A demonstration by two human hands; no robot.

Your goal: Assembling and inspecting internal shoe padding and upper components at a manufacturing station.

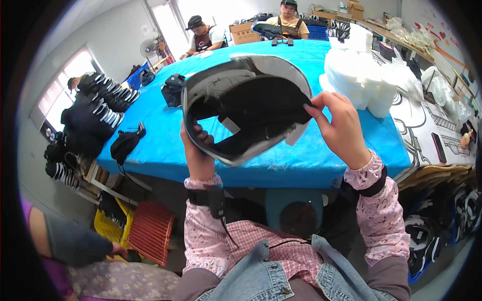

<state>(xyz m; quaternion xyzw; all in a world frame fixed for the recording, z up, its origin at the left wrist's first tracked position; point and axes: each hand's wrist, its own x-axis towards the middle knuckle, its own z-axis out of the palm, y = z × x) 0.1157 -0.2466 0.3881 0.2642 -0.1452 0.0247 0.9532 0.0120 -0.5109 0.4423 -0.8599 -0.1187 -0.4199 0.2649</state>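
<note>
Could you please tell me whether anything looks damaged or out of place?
Nothing clearly stands out as spilled or damaged: the left hand and right hand hold a hollow black-and-grey piece with no obvious tear.

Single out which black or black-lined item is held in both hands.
The grey, black-lined hollow piece: the left hand grips its left side, the right hand its right edge. The black bundle and black pouch-like item lie untouched on the blue cover.

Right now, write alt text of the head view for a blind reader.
A person's left hand and right hand hold a hollow dark-lined piece at a blue-covered table. White rounded pieces are stacked at right; two people are beyond.
</note>
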